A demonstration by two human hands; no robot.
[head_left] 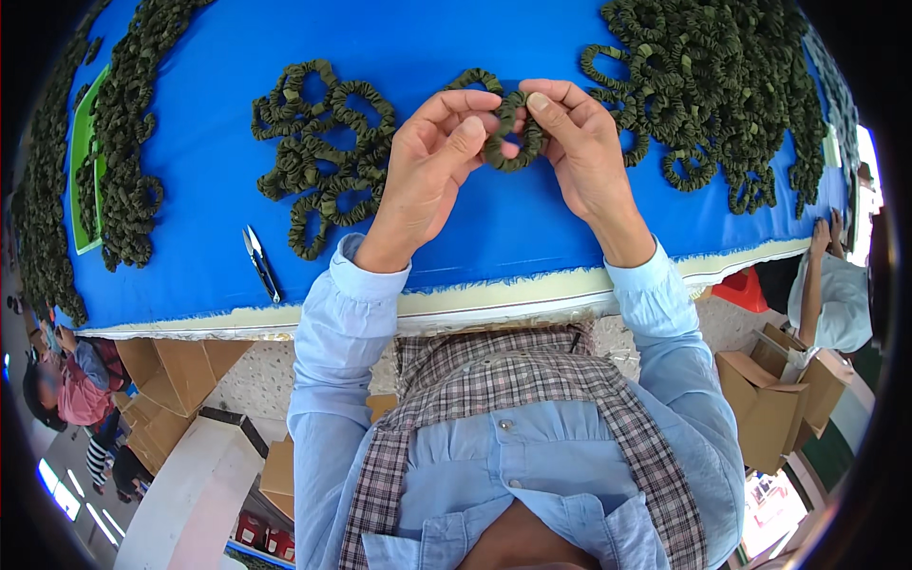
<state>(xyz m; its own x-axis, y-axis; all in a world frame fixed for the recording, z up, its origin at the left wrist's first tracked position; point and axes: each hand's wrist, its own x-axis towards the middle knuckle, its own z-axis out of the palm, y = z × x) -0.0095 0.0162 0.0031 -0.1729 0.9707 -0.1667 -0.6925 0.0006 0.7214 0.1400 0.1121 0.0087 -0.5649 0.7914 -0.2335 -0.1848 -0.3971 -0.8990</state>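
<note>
Above the blue cloth, I hold one dark green scrunchie (516, 152) up as a ring between both hands. My right hand (587, 142) pinches its right side between thumb and forefinger. My left hand (432, 157) has its curled fingers at the ring's left side, the thumb a little apart from the forefinger; some fingertips show behind and through the ring. Another scrunchie (475, 79) lies just beyond my left fingertips. To the left of my left hand rests a loose cluster of scrunchies (318, 157).
A big heap of scrunchies (722, 85) covers the right of the blue-covered table (475, 249). More lie at the far left around a green tray (81, 166). Thread snips (259, 266) lie near the front edge. Cardboard boxes (185, 366) and other people (836, 294) are beyond the table.
</note>
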